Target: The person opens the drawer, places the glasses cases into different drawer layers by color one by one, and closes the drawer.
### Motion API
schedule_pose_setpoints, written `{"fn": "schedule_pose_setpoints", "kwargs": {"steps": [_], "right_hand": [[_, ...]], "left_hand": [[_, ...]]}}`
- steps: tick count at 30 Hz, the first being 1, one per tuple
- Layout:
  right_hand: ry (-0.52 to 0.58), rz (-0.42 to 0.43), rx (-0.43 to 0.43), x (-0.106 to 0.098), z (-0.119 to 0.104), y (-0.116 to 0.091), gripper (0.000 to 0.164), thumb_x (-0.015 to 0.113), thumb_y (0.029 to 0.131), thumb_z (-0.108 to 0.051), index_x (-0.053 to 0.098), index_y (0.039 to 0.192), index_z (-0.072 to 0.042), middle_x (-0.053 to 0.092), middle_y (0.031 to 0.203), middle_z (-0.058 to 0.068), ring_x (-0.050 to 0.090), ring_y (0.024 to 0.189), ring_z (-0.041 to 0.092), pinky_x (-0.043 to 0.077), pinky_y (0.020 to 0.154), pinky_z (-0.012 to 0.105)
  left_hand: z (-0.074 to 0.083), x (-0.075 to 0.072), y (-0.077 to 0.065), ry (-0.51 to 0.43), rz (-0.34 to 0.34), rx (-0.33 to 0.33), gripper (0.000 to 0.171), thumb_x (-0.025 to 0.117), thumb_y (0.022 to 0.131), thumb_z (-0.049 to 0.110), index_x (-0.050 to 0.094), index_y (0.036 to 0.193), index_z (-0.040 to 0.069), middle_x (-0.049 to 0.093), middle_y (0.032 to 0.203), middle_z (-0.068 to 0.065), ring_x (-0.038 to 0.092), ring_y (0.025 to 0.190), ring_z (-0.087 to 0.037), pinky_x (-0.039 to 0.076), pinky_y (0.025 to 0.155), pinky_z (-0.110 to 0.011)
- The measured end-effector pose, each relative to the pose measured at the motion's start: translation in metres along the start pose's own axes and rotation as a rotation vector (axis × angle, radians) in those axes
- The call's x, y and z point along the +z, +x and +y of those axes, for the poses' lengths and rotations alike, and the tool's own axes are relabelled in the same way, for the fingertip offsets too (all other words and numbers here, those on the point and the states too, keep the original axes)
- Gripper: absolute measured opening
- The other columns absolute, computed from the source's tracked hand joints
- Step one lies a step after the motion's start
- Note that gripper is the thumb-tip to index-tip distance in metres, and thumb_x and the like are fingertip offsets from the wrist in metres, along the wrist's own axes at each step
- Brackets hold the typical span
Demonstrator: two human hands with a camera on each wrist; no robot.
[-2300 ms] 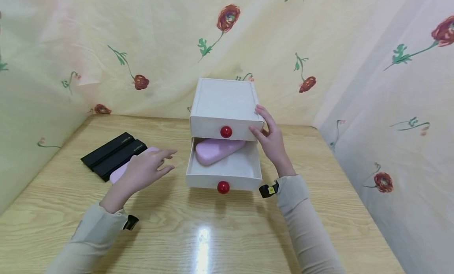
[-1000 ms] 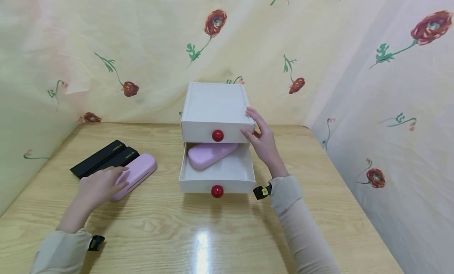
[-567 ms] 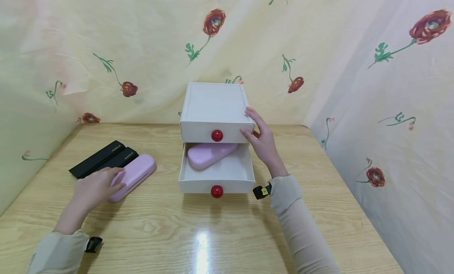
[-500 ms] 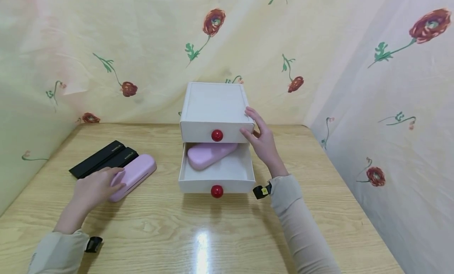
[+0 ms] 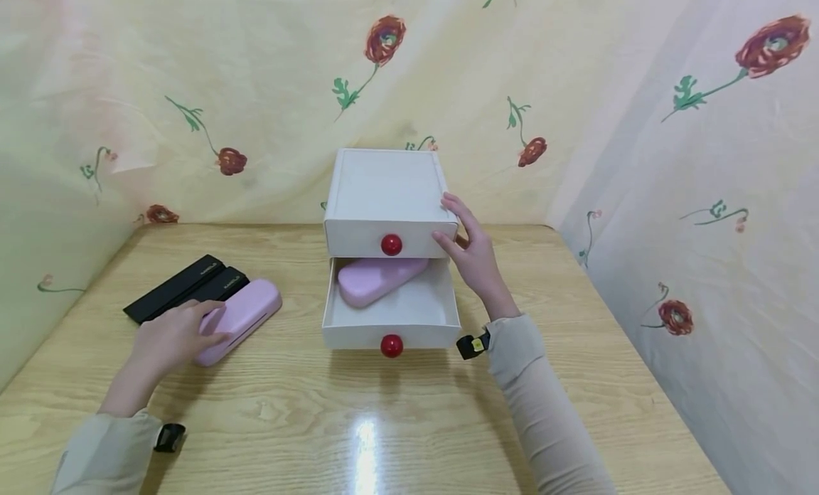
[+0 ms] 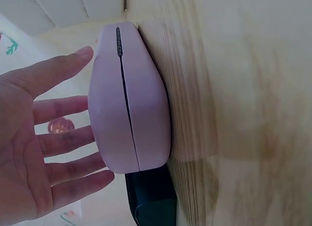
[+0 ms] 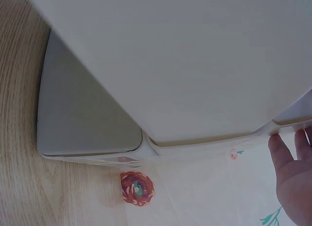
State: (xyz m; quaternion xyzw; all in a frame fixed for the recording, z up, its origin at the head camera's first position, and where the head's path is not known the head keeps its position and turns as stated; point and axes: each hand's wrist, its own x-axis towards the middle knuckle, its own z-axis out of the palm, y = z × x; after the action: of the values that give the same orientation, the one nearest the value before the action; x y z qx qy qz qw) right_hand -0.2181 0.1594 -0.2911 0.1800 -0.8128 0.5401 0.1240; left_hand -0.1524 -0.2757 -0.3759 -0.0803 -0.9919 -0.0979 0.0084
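Note:
My left hand [image 5: 171, 338] is over a pink glasses case [image 5: 252, 306] on the table at the left. In the left wrist view its extended fingers [image 6: 68, 141] reach the top of that case, thumb spread near one end. A white two-drawer box [image 5: 389, 185] stands in the middle, its lower drawer [image 5: 416, 313] pulled out and the upper one closed. Another pink case [image 5: 377, 280] lies in that lower drawer. My right hand [image 5: 478, 260] rests against the box's upper right front corner, thumb on the front face; in the right wrist view its fingertips touch the box edge.
Two long black cases [image 5: 185, 285] with small lettering lie side by side beyond the left hand, partly hidden by it. Red round knobs [image 5: 392, 346] stick out from both drawer fronts. A flower-patterned cloth [image 5: 288, 89] borders the wooden table [image 5: 288, 424] at back and sides.
From near the open drawer, my left hand has moved left and down onto the pink glasses case, then stayed almost still. My right hand keeps its place on the box.

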Motion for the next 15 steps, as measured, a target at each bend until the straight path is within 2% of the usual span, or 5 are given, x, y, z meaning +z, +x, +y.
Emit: {"fn": "schedule_pose_setpoints", "kwargs": {"steps": [15], "right_hand": [[0.005,0.0,0.013,0.001,0.002,0.0,0.053,0.06,0.096,-0.011,0.041,0.145,-0.005,0.029,0.159,0.007,0.023,0.149,0.024,0.036,0.111,0.057]], "left_hand": [[-0.008,0.002,0.013,-0.096,-0.093,0.029,0.066,0.075,0.081,0.04,0.056,0.132,0.003,0.058,0.121,-0.029,0.06,0.098,-0.042,0.049,0.067,-0.06]]}}
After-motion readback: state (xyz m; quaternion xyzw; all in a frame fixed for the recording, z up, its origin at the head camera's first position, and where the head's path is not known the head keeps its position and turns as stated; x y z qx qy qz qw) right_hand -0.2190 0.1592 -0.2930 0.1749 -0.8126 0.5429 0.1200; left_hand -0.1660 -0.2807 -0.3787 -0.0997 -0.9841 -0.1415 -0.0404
